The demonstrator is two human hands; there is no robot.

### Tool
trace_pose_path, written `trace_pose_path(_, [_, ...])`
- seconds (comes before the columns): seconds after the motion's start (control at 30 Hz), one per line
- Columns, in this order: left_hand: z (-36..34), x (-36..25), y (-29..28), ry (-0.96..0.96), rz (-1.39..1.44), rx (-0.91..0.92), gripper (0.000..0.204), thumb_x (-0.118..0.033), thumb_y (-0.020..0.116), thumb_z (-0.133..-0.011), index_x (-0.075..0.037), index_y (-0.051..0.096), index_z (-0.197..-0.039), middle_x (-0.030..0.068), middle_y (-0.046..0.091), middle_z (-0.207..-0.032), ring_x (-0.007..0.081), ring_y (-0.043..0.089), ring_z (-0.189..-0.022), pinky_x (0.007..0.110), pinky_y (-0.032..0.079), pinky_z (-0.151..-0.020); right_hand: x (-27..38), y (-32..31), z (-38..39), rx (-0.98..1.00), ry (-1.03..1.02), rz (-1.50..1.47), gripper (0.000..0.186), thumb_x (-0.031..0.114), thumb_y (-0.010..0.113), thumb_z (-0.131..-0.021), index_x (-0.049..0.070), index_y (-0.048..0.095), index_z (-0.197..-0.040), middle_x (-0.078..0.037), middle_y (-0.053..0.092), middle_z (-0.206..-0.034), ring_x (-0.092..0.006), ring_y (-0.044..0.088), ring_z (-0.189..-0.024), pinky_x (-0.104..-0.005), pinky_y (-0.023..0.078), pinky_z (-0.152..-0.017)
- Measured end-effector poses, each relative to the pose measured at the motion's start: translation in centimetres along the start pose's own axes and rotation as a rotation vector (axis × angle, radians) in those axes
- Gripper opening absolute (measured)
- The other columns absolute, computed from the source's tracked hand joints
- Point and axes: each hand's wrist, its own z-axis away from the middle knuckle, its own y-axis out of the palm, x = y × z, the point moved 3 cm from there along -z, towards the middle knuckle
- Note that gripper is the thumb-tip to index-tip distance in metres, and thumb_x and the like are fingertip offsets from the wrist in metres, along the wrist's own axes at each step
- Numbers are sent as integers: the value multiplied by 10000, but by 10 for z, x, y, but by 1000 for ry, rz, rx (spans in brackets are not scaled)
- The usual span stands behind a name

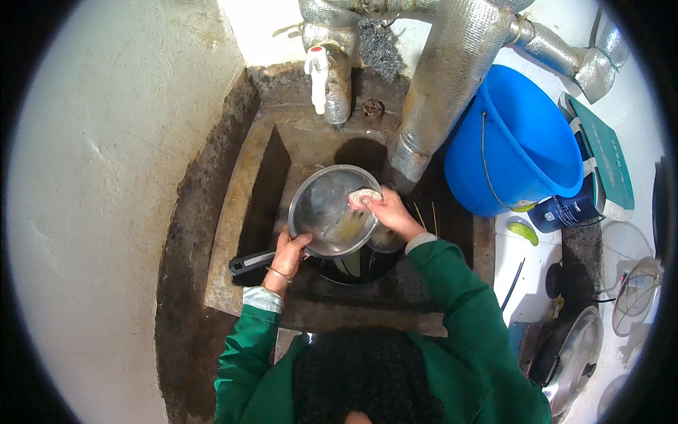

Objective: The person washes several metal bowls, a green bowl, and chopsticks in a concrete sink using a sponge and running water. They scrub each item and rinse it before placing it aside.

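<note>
A shiny metal bowl is tilted over the stone-like sink, a little cloudy liquid at its bottom. My left hand grips the bowl's near left rim, thumb inside. Pinched in my right hand is a pale pinkish scrubbing cloth, which lies against the bowl's inner right wall. Below, a dark frying pan rests in the sink, its black handle pointing left; the bowl hides much of it. Another metal vessel shows partly under my right wrist, beside thin sticks.
At the back wall hangs a white tap. A foil-wrapped pipe slants down into the sink's right side. To the right stand a blue bucket, a green cucumber-like piece and a metal pot lid.
</note>
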Motion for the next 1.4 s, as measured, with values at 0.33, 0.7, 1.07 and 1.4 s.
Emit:
trace_pose_path(0.33, [-4, 51, 64, 194, 563, -166, 400, -27, 502, -823, -14, 418, -1214, 84, 494, -1207, 240, 511, -1070, 396, 433, -889, -49, 102, 32, -303, 210, -895, 325, 87, 543, -820, 8, 517, -1134, -72, 567, -1076, -164, 532, -963, -316, 436, -825])
trace_pose_path(0.7, [-14, 36, 44, 177, 483, -120, 373, -35, 487, -817, 12, 448, -1186, 111, 544, -1128, 240, 554, -998, 363, 440, -874, -42, 60, 29, -197, 32, -707, 371, 12, 538, -790, 21, 495, -1158, -45, 583, -1028, -148, 553, -892, -272, 461, -729])
trace_pose_path(1.07, [37, -43, 61, 900, -1282, 18, 606, -142, 699, -665, -49, 471, -1218, 175, 414, -1247, 353, 358, -1197, 519, 208, -1038, -36, 8, 46, -141, 301, -561, 261, -6, 474, -786, -8, 590, -1020, -74, 623, -965, -172, 576, -875, -298, 439, -805])
trace_pose_path(1.4, [18, -25, 78, 807, -921, 333, 65, -63, 597, -768, -31, 546, -742, 105, 521, -699, 260, 525, -679, 320, 439, -765, 41, -67, 40, -11, 49, -527, 401, -18, 454, -849, -19, 405, -1247, -149, 595, -1059, -200, 584, -944, -285, 459, -822])
